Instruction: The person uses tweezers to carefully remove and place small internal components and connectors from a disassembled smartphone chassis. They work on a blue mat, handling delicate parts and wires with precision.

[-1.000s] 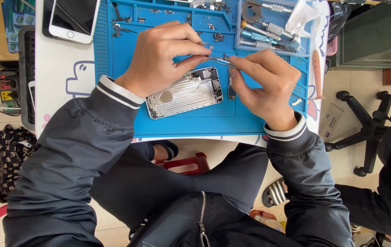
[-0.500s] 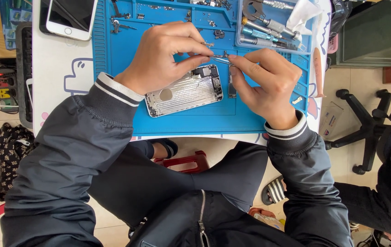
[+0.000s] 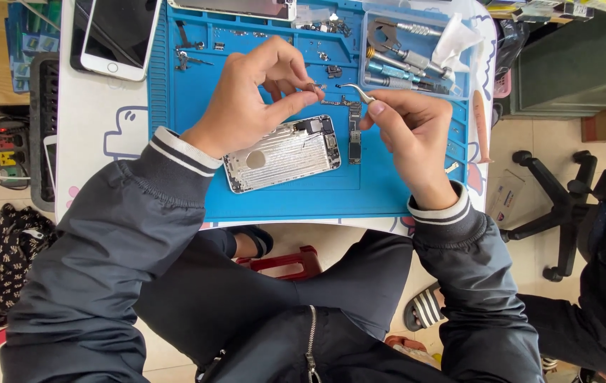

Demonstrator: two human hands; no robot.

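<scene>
since the earlier frame both hands are lifted a little off the phone shell and came closer together above it, and the tweezers tip now points to the left fingers.

nearest to me are the dark jacket sleeves with striped cuffs. next, the phone shell [image 3: 283,153] lies flat on the blue mat [image 3: 388,195], tilted, open side up; it is bare silver metal with a round hole and fine ribs inside. i think it lies so because the mat is soft and does not let it slide.

above it my left hand [image 3: 250,99] is closed in a pinch on a tiny dark part [image 3: 313,86], held between thumb and fingers so it stays steady in the air. my right hand [image 3: 411,135] is closed around thin curved metal tweezers [image 3: 355,91], held like a pen for fine control; the tip is just beside the part, but i cannot tell if it touches.

a narrow circuit board [image 3: 355,135] lies beside the shell. further, a clear tray [image 3: 416,57] keeps metal screwdrivers together, and a white phone [image 3: 119,35] rests at the far left on the table.
</scene>
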